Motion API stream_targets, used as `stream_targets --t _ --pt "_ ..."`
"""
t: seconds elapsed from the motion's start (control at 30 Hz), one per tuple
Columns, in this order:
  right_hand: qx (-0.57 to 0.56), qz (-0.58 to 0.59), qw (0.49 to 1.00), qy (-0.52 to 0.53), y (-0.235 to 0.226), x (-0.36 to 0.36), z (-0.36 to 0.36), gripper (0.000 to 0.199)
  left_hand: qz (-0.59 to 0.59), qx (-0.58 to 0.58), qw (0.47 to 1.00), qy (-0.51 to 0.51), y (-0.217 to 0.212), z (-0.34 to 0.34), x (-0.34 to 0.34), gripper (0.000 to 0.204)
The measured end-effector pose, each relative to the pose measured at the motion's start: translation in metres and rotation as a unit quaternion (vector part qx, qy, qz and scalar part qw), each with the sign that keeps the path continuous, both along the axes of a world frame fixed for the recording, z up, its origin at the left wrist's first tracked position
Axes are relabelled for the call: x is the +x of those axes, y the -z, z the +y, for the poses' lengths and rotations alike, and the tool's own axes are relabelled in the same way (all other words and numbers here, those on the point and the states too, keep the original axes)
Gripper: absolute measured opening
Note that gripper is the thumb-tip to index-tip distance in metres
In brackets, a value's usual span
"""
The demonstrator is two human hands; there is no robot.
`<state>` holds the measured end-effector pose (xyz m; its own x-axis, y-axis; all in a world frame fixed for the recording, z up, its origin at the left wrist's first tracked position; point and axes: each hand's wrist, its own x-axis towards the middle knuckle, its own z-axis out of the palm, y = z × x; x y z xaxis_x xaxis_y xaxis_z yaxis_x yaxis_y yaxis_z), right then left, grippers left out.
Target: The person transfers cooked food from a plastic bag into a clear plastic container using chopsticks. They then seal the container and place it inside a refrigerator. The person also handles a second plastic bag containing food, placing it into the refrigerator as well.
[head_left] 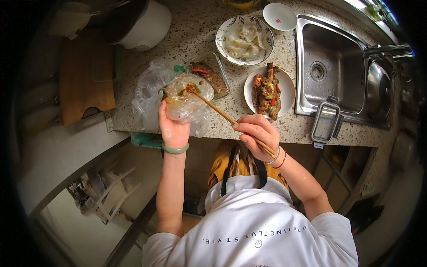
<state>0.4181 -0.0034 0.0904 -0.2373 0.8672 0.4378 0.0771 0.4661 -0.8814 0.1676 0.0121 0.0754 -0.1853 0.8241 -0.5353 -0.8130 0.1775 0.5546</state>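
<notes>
Steel sink (332, 46) and tap (391, 50), small white dish (276, 16) just beside, wooden board (86, 73) far left.

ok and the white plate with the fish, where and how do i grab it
Probably by the right rim of the white plate, pinched edge-on, coming from the sink side: that stretch is bare, while the fish lies lengthwise, its ends reaching the far and near rims.
</notes>
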Motion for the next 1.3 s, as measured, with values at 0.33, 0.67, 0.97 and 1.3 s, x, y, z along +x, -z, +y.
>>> stream_targets --t 0.33,0.67,0.97,1.3 --pt "0.005 -0.023 0.999 0.031 0.024 -0.027 0.017 0.019 0.068 -0.035 0.997 0.02 0.016 0.027 -0.003 0.041" --pt "-0.102 0.053 0.987 0.115 0.057 -0.041 0.033 0.011 0.107 -0.038 0.993 0.022 0.021 0.041 -0.005 0.043" --pt "-0.156 0.061 0.984 0.056 0.042 -0.019 0.034 0.011 0.097 -0.018 0.994 0.047 0.017 0.04 -0.004 0.046" --pt "-0.121 0.022 0.991 0.051 0.045 -0.024 0.037 0.012 0.088 0.002 0.995 0.052 0.02 0.039 -0.008 0.047"
